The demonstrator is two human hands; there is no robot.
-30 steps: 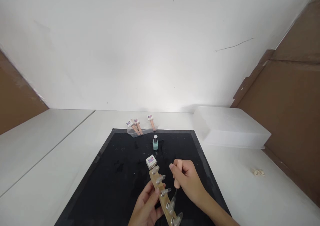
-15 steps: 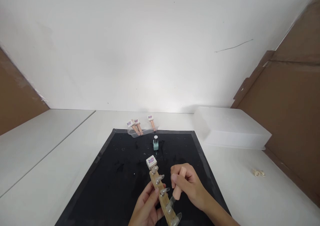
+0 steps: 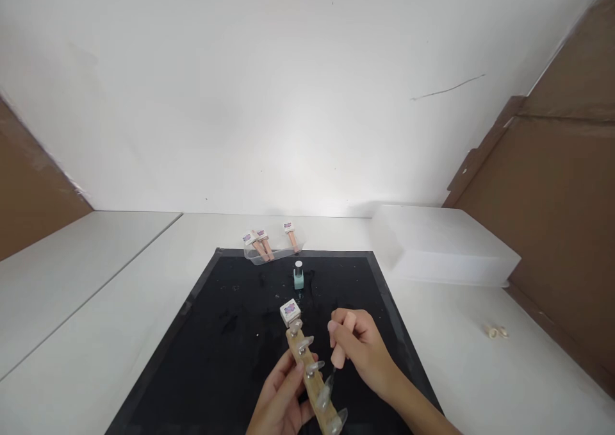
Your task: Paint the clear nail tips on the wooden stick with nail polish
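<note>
My left hand (image 3: 283, 398) grips a wooden nail-tip stand (image 3: 307, 369) tilted toward me. Several clear false nails (image 3: 314, 367) stick out along its top. In my right hand (image 3: 362, 345) is a nail polish brush (image 3: 339, 355) with a pink cap as its handle. The thin brush end points down at a false nail (image 3: 325, 393) near the stand's lower end; whether it touches is hard to tell. Just beyond the stand's far end is a small white bottle (image 3: 290, 311) with a purple flower label. Farther back stands a mint-green nail polish bottle (image 3: 298, 276) with its cap on.
A clear tray (image 3: 262, 259) at the back holds several pink-capped white bottles (image 3: 289, 235). Under my hands lies a black mat (image 3: 216, 332) on a white table. To the right are a white box (image 3: 446, 246) and two small cream-coloured rings (image 3: 496, 332).
My right hand has shifted slightly up with the brush, so more of the thin brush shows between handle and nail. The stand stays almost where it was in my left hand.
</note>
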